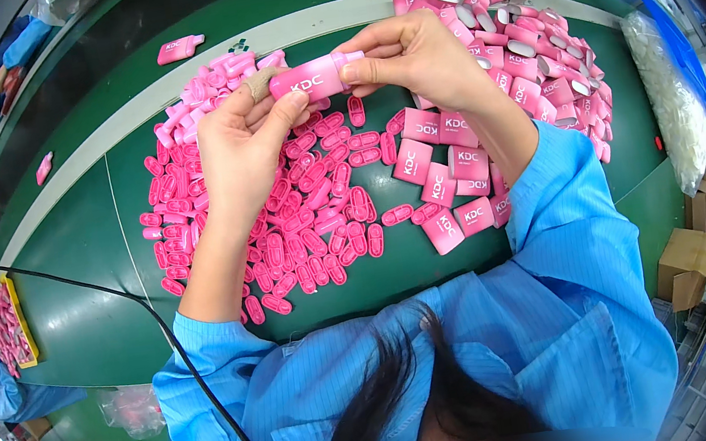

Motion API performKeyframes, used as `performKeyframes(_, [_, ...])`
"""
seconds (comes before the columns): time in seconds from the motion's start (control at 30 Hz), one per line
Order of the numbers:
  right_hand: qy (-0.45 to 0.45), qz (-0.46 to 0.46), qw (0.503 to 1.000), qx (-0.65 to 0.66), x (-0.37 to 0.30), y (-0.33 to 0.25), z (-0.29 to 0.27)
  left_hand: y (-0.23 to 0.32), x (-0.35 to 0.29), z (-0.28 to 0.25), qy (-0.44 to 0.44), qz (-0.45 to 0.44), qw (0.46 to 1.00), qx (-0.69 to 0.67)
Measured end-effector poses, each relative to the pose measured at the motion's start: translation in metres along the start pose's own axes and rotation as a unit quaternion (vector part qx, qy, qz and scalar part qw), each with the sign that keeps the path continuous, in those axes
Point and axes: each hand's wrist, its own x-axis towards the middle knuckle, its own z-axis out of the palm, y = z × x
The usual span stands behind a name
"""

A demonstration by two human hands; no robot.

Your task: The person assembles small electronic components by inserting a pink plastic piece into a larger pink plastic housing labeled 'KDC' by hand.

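Over the green work table, both my hands hold one pink vape casing, a flat body with a narrow mouthpiece. My left hand grips its body between thumb and fingers, and a tan wrap covers one of those fingers. At the mouthpiece end, my right hand pinches with thumb and fingertips. Below my left hand spreads a heap of small oval pink end pieces. Under and beyond my right forearm lies a pile of pink casing shells, several showing openings. Pink mouthpiece parts lie beyond my left wrist.
A pale rail crosses behind the piles, with a pink casing past it. A black cable runs at left. A co-worker's blue sleeve is near a yellow-edged tray. A plastic bag and cardboard box stand right.
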Motion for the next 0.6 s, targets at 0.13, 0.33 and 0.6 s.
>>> performKeyframes(0.13, [0.002,-0.001,1.0,-0.004,0.0,-0.0013,-0.0003,-0.0026,0.001,-0.001,-0.009,0.015,1.0,-0.007])
performKeyframes(0.33, [-0.016,0.015,0.999,-0.031,-0.0008,-0.0038,0.0013,-0.005,-0.0026,0.0019,0.011,0.032,0.999,0.003])
performKeyframes(0.6, [-0.044,0.019,0.998,-0.042,0.0003,0.0013,-0.0047,-0.0095,-0.0015,0.0005,-0.022,0.024,0.999,-0.003])
